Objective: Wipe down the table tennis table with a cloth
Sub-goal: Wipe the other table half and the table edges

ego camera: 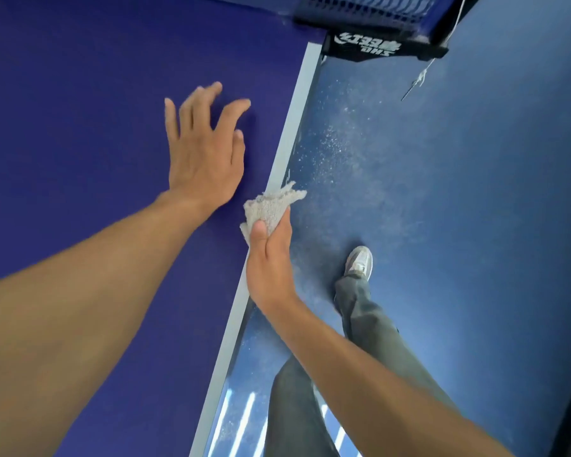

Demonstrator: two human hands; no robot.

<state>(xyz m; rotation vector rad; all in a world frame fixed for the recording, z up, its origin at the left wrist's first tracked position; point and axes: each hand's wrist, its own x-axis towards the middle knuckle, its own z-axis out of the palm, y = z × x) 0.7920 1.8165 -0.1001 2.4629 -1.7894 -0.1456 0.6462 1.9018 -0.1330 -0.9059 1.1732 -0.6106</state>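
The blue table tennis table [80, 110] fills the left half of the view, its white side line [287, 140] running along the right edge. My left hand [205, 150] rests flat on the table top with the fingers spread, close to that edge. My right hand [269, 262] is just off the table's edge and grips a crumpled grey-white cloth [271, 206]. The cloth sticks up out of my fist and touches the white edge line.
The net and its black clamp post [366, 44] stand at the top right, with a loose white cord [419, 77] hanging from it. Right of the table lies a dusty blue floor [459, 192]. My trouser leg and grey shoe [358, 262] are below my right hand.
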